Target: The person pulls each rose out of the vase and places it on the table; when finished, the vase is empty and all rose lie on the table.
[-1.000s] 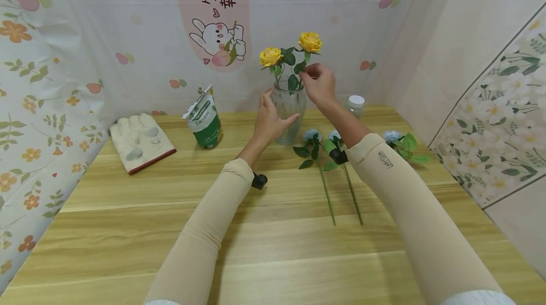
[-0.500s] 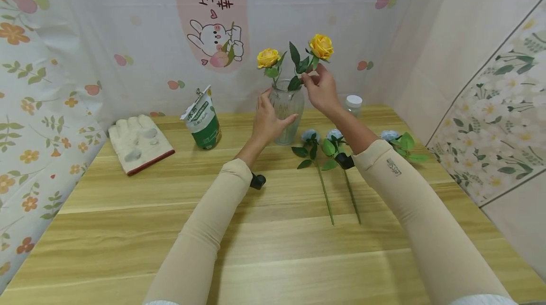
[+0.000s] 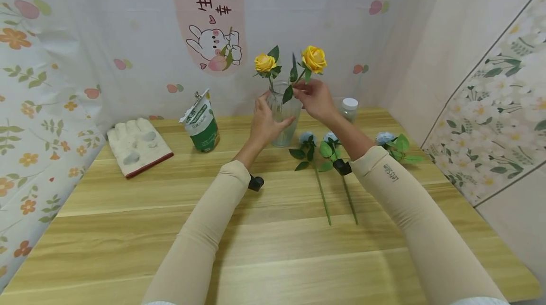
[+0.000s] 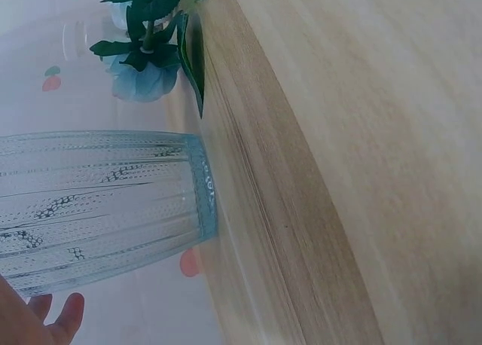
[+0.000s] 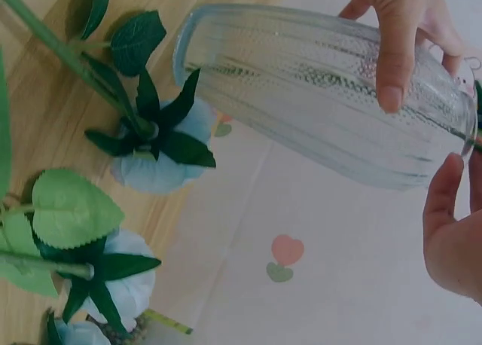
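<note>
A clear ribbed glass vase point(image 3: 279, 114) stands upright on the table near the back wall. My left hand point(image 3: 263, 125) grips it from the left, the thumb across its front, as the right wrist view shows. One yellow rose point(image 3: 265, 63) stands in the vase, leaning left. At the rim, my right hand point(image 3: 316, 99) pinches the leafy stem of a second yellow rose point(image 3: 314, 59), whose bloom tilts right above the fingers. Whether that stem's lower end is inside the vase I cannot tell.
Several blue roses point(image 3: 307, 138) lie right of the vase, stems toward me. Behind my right forearm is a white-capped jar point(image 3: 349, 108). To the left are a clipped green-and-white pouch point(image 3: 202, 127) and a cream work glove point(image 3: 138, 146). Patterned cloth covers the walls.
The second yellow rose first swung right, then came lower and back left with my right hand, closer to the rim. My left hand stays on the vase. The view tilts slightly.
</note>
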Demonstrator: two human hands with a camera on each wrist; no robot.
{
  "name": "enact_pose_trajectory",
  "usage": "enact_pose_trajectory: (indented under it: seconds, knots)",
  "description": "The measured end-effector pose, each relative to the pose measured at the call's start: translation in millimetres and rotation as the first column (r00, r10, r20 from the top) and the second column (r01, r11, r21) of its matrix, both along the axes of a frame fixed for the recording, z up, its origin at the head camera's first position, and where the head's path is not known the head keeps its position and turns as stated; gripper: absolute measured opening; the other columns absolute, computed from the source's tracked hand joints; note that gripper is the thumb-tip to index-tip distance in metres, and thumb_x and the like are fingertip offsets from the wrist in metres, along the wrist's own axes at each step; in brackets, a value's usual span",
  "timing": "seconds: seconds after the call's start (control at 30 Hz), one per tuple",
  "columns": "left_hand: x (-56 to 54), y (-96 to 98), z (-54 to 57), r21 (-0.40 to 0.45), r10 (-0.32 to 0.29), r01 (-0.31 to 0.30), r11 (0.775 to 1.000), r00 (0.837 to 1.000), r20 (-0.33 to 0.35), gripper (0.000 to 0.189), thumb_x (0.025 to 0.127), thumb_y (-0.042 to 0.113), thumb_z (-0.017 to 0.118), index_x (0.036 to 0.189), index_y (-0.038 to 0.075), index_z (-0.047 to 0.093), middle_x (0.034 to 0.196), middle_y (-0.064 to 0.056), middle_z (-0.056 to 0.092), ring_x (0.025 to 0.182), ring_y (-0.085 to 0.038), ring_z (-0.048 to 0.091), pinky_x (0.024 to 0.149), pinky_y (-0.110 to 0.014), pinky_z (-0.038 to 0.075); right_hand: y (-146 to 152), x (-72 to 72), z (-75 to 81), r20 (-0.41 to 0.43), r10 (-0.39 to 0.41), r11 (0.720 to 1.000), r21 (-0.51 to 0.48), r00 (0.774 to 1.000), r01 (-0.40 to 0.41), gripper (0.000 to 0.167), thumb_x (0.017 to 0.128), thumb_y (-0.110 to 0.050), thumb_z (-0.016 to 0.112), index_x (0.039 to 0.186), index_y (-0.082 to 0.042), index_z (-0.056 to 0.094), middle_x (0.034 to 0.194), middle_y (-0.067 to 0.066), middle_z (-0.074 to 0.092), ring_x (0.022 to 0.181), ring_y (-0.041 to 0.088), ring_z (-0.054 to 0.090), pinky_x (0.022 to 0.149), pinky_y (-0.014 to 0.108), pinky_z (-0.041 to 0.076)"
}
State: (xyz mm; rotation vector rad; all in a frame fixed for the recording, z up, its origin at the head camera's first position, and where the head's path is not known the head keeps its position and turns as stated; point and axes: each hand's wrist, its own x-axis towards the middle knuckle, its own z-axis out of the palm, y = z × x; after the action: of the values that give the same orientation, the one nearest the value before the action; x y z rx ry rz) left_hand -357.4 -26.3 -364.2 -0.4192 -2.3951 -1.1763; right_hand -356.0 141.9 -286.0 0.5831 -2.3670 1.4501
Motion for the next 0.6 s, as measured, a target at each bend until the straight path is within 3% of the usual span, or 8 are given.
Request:
enact_pose_trajectory:
  seconds: [0.13, 0.27, 0.47, 0.6]
  knots:
    - [-0.3, 1.2, -0.6, 0.002, -0.003, 0.003, 1.0, 1.0, 0.004, 0.101, 0.081, 0.045, 0.081, 0.149, 0.007, 0.017, 0.148, -0.018, 0.031, 0.13, -0.033, 0.044, 0.099, -0.046, 0.045, -2.0, 0.7, -1.5, 0.036, -0.016, 0.999, -0.047, 0.999, 0.018, 0.021, 0.096, -0.012, 0.066, 0.111, 0.001, 0.071, 0.113, 0.017, 0.071, 0.098, 0.024, 0.07, 0.056, 0.023, 0.052]
    - [-0.4, 2.5, -1.3, 0.009, -0.002, 0.002, 1.0, 1.0, 0.009, 0.101, 0.08, 0.045, 0.081, 0.149, 0.008, 0.017, 0.148, -0.017, 0.031, 0.131, -0.033, 0.042, 0.099, -0.047, 0.045, -2.5, 1.6, -2.1, 0.033, -0.035, 0.997, -0.071, 0.999, 0.037, 0.017, 0.097, -0.009, 0.063, 0.106, 0.005, 0.069, 0.112, 0.018, 0.071, 0.088, 0.02, 0.068, 0.054, 0.022, 0.051]
    - [-1.0, 2.3, -0.4, 0.006, 0.005, -0.005, 1.0, 1.0, 0.001, 0.098, 0.08, 0.045, 0.081, 0.146, 0.006, 0.02, 0.148, -0.016, 0.032, 0.129, -0.033, 0.044, 0.096, -0.045, 0.046, -3.2, 4.8, -0.8, -0.022, 0.004, 0.994, -0.105, 1.0, -0.006, 0.016, 0.101, -0.006, 0.055, 0.11, 0.006, 0.06, 0.108, 0.021, 0.071, 0.088, 0.033, 0.066, 0.053, 0.026, 0.051]
    - [-1.1, 1.5, -1.4, -0.004, 0.01, -0.01, 1.0, 1.0, 0.012, 0.098, 0.081, 0.046, 0.08, 0.146, 0.006, 0.019, 0.149, -0.014, 0.03, 0.129, -0.032, 0.044, 0.096, -0.044, 0.046, -5.8, 5.8, -2.5, -0.024, -0.045, 0.991, -0.128, 0.999, 0.042, 0.018, 0.097, -0.01, 0.065, 0.109, 0.003, 0.064, 0.102, 0.019, 0.071, 0.088, 0.025, 0.069, 0.054, 0.024, 0.051]
